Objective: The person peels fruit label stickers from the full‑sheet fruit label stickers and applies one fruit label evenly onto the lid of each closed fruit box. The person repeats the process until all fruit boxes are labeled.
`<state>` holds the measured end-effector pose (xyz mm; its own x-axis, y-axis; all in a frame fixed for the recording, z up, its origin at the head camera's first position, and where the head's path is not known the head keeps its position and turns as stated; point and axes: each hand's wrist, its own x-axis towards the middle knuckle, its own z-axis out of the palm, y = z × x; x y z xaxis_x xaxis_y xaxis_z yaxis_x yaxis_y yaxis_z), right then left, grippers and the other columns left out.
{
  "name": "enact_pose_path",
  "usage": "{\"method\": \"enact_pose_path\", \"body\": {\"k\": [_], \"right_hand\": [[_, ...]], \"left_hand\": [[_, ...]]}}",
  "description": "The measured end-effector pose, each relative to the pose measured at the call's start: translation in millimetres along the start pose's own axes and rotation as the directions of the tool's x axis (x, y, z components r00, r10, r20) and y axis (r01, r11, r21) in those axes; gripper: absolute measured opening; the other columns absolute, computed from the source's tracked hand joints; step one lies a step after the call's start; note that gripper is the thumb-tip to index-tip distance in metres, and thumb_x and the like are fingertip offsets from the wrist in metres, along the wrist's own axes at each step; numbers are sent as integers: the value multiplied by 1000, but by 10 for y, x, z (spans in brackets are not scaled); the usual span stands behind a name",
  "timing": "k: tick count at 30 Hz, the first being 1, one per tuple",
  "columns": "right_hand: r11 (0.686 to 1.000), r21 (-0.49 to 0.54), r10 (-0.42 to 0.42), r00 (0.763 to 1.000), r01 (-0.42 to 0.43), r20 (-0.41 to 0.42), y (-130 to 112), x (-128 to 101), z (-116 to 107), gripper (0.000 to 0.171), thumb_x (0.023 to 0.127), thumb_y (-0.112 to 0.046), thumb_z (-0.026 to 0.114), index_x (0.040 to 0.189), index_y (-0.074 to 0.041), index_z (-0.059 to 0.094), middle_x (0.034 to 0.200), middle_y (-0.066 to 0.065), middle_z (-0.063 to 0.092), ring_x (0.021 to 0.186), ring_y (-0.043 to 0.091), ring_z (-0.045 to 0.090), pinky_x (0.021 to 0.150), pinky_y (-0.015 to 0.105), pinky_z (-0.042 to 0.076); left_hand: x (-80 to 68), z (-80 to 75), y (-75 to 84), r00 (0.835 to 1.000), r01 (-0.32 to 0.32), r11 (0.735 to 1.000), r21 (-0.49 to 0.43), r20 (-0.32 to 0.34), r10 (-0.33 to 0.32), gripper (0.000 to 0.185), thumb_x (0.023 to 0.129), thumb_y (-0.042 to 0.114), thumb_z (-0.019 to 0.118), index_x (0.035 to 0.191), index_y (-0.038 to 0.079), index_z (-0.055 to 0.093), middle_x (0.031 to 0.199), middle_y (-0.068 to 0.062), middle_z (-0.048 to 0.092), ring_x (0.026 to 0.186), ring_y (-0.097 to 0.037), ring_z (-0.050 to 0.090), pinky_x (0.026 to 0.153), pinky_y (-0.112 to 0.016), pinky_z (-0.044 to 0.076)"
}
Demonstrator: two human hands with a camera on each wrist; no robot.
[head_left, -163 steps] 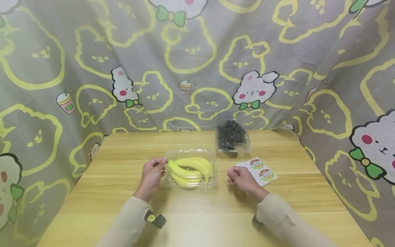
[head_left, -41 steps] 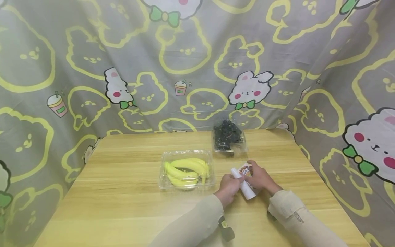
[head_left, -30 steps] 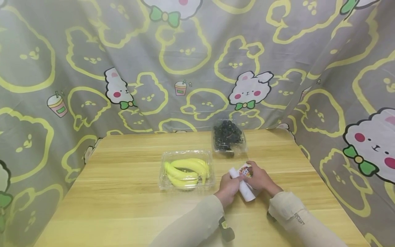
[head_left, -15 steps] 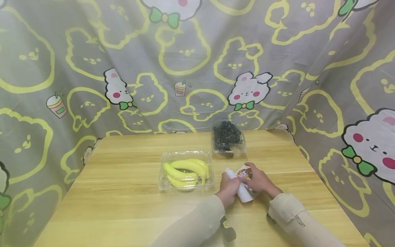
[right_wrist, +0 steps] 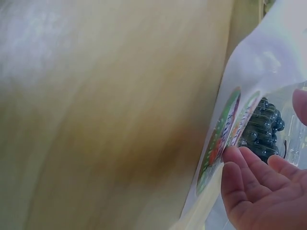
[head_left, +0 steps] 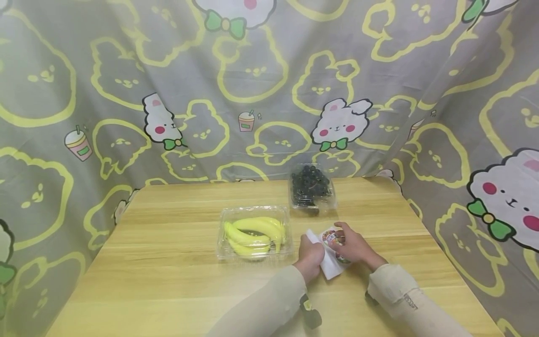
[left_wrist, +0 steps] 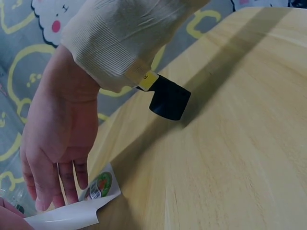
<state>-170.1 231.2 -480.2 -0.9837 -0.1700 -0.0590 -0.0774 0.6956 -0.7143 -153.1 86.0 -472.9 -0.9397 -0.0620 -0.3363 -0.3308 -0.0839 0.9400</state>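
We pinch the bent sticker sheet in our left hand; our right hand touches its round stickers, though whether those fingers grasp we cannot tell

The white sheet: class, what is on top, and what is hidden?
On the white sheet are two round, colourful stickers. In the head view, the right hand partly covers them; the part under the left hand cannot be seen.

The right hand partly covers the stickers, too small to read; the head view's edge crops both sleeves.
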Motion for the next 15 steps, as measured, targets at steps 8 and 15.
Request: {"method": "enact_pose_path", "body": {"k": [8, 15], "right_hand": [[1000, 16, -8, 1000, 8, -12, -36, -5, 0, 57, 89, -13, 66, 135, 8, 40, 120, 30, 59, 109, 45, 58, 92, 54, 48], [999, 34, -6, 1000, 7, -22, -49, 11, 11, 51, 89, -14, 66, 131, 7, 46, 119, 30, 59, 109, 44, 58, 91, 52, 50]], "left_hand": [[-23, -5, 3, 1000, 2, 1000, -23, 13, -2, 65, 74, -15, 44, 138, -11, 28, 109, -20, 50, 104, -35, 53, 88, -44, 51], [-22, -1, -7, 1000, 16, 999, -30, 16, -16, 61, 78, -13, 49, 136, -9, 32, 108, -18, 52, 101, -32, 54, 87, -43, 52]]}}
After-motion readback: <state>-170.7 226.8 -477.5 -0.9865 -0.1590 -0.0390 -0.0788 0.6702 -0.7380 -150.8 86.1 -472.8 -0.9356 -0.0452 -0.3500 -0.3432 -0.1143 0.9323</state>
